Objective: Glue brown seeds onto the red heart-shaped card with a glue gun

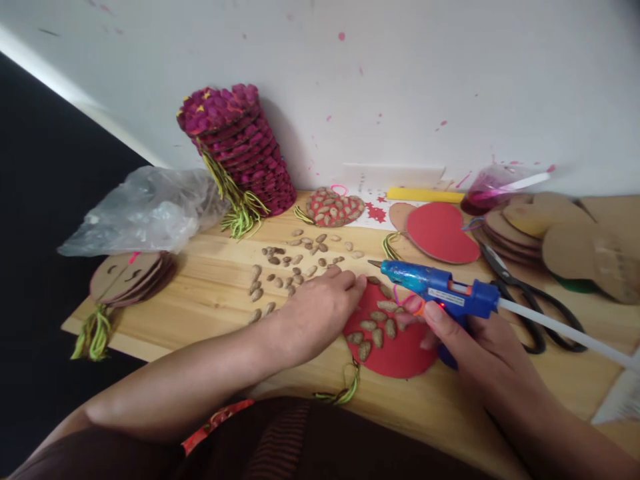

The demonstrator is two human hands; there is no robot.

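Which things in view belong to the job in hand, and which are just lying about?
Apparently in the job:
blue glue gun
peanut-dotted red piece
loose peanuts

Apparently just lying about:
scissors
plastic bag
yellow stick
purple cylinder

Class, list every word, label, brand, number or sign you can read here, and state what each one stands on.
None can be read with certainty.
White label on the blue glue gun: print too small to read.
Cardboard piece at the right: faint marks, too blurred to read.
Paper at the lower right edge: faint marks, too blurred to read.
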